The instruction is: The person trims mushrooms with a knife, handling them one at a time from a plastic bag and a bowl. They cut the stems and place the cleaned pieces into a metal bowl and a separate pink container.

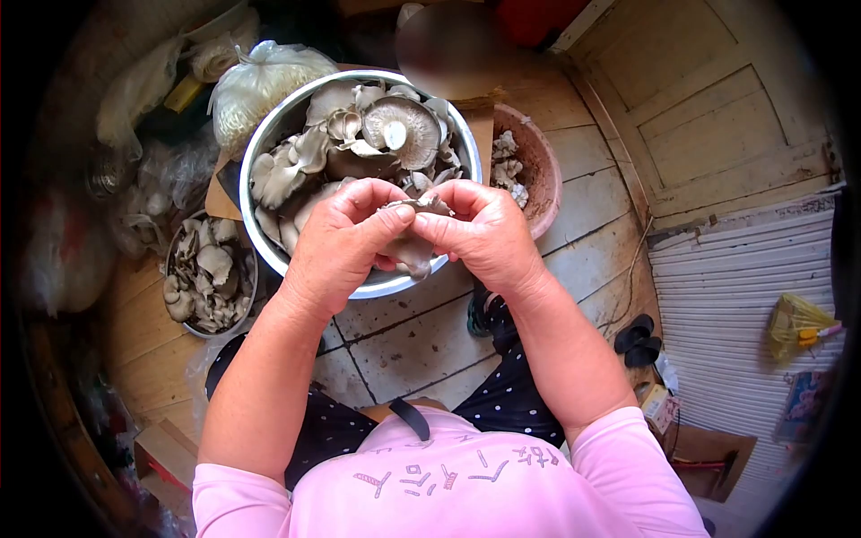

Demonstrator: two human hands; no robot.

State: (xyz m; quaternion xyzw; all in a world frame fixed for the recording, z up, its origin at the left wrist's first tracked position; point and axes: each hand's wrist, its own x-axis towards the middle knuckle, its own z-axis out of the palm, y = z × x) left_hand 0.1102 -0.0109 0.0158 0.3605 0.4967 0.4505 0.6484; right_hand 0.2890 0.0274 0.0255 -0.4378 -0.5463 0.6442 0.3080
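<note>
Between my two hands is a grey oyster mushroom [414, 253], pinched by thumbs and fingers over the near rim of a large metal basin [254, 235]. My left hand [350, 229] grips its left side, and my right hand [484, 229] grips its right side. Their thumbs nearly meet at its top edge. Heaped in the basin are more oyster mushrooms [291, 166], one large cap [401, 132] lying with its gills and pale stem upward. My fingers hide part of the held piece.
Left of the basin, a smaller metal bowl [252, 300] holds mushroom pieces. A pink tub [543, 170] with pale scraps stands to the right. Behind, at the left, sits a full clear plastic bag [269, 81]. Black slippers [638, 341] lie on the tiled floor [404, 354].
</note>
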